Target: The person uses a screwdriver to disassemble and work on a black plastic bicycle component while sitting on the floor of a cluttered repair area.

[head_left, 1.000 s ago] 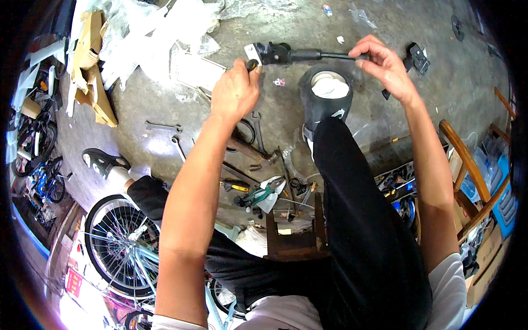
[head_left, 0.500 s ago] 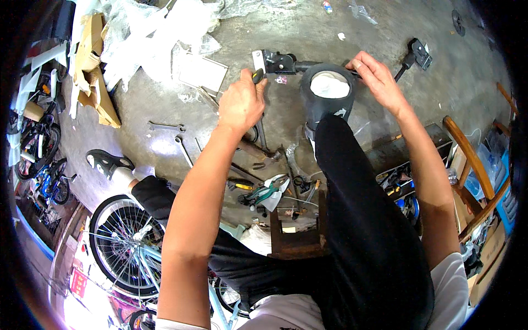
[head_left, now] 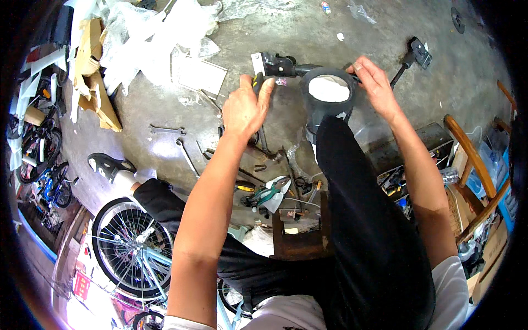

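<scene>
My left hand point(head_left: 245, 110) is closed around a tool with a black-and-yellow handle point(head_left: 257, 82), its thumb along one side. Which kind of tool it is, I cannot make out. Its upper end is close to the pale end plate point(head_left: 257, 64) of a black metal bracket point(head_left: 279, 64). A black rod point(head_left: 305, 69) runs right from the bracket. My right hand point(head_left: 374, 82) pinches the far side of this rod. Between my hands, my right foot in a black shoe point(head_left: 312, 107) with a white top is over the rod and hides its middle.
Wrenches point(head_left: 167, 130), pliers point(head_left: 269, 192) and a hammer point(head_left: 283, 159) lie on the concrete floor. Clear plastic wrap point(head_left: 148, 44) and torn cardboard point(head_left: 94, 82) are at far left. A second black bracketed rod point(head_left: 419, 53) lies right. A light-blue bicycle point(head_left: 148, 258) is at lower left.
My left hand has shifted slightly right and down, and its thumb now stands out more, showing more of the yellow-marked handle. My right hand stays at the rod.
</scene>
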